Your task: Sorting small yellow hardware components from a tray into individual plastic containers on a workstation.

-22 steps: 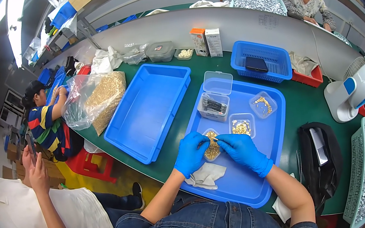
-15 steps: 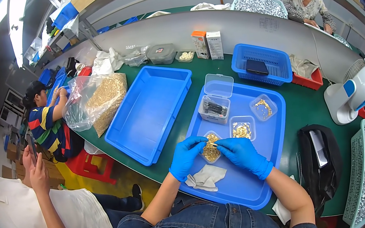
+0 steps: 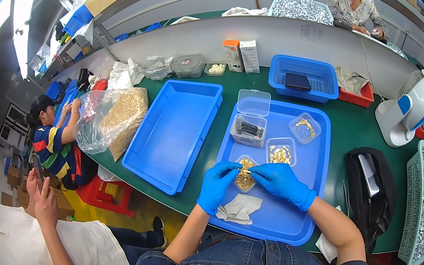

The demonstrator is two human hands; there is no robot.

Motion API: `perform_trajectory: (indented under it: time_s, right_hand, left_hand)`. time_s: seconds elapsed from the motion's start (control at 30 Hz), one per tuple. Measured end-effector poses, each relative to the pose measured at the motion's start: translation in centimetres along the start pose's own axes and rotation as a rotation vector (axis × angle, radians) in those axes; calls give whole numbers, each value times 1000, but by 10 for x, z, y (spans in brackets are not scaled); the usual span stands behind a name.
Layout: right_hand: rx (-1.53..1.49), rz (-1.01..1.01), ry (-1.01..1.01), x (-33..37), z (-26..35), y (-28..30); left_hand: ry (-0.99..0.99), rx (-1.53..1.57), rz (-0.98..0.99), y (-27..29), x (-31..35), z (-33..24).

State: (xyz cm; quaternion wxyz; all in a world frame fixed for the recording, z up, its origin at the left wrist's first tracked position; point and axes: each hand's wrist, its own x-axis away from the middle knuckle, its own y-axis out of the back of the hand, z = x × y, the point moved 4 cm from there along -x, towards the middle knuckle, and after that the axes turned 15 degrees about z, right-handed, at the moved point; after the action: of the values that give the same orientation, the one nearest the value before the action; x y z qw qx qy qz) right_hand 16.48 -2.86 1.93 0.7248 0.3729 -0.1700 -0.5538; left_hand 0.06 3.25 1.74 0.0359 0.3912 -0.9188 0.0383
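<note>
My left hand [image 3: 217, 186] and my right hand [image 3: 284, 184], both in blue gloves, meet over a small clear tub [image 3: 253, 186] full of gold-coloured pieces. Thumb and fingers of each are pinched together. Between the fingertips shows a tiny gold-coloured piece [image 3: 247, 171], too small to make out its kind; the left fingers partly cover it. Close behind stand two more clear tubs, one [image 3: 293, 153] with a heap of gold-coloured pieces, the other [image 3: 315, 122] with a few. A crumpled pale cloth [image 3: 240, 209] lies by my left wrist.
All this sits in a blue tray [image 3: 320, 172], along with a lidded clear box [image 3: 249, 139] of dark thin items. Leftward are another blue tray [image 3: 170, 138] and a bag of gold-coloured pieces [image 3: 127, 117]. A black bag [image 3: 357, 188] lies right. A person [image 3: 50, 245] holds a phone nearby.
The view has shifted slightly. Both hands keep nearly the same place over the tub, with only a small shift of the fingers around the tiny piece.
</note>
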Motion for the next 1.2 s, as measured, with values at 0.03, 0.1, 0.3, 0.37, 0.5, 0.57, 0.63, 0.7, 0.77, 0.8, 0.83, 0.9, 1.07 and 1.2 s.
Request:
perform_trajectory:
  time_s: [0.03,0.1,0.3,0.37,0.5,0.57,0.63,0.7,0.77,0.8,0.83,0.9,1.07,1.2]
  right_hand:
    - [6,2,-2,1,-1,-1]
    - [13,1,-5,0,-1,0]
    - [7,-5,-1,-1,-3,0]
    - [11,-17,14,0,-2,1]
    - [-194,97,-70,-2,-4,1]
    - [-437,201,-115,-3,-3,0]
    - [-552,259,-134,-3,-3,-1]
    - [-626,277,-137,-2,-3,-3]
    - [-658,294,-136,0,-2,-7]
    - [-553,246,-131,0,-3,-7]
    - [-450,198,-125,0,-4,-8]
    - [-348,158,-115,-2,-3,-7]
    - [-6,39,-2,0,6,2]
    - [-84,21,-7,-2,9,2]
  left_hand:
    - [1,7,0,0,0,1]
    - [0,12,2,0,-1,2]
    - [-2,104,29,0,-3,5]
    - [-8,114,23,-2,-3,6]
    - [-25,252,17,-3,-4,7]
    - [-16,264,41,-2,-3,4]
    - [-18,273,47,-3,-3,3]
    - [-27,304,18,-5,-1,3]
    - [-38,323,-3,-7,-1,5]
    - [-48,338,-14,-8,-2,6]
    - [-57,352,-25,-9,-2,8]
    - [-66,368,-44,-13,-3,10]
    - [-56,446,-130,-21,1,17]
    - [-93,388,-99,-24,5,1]
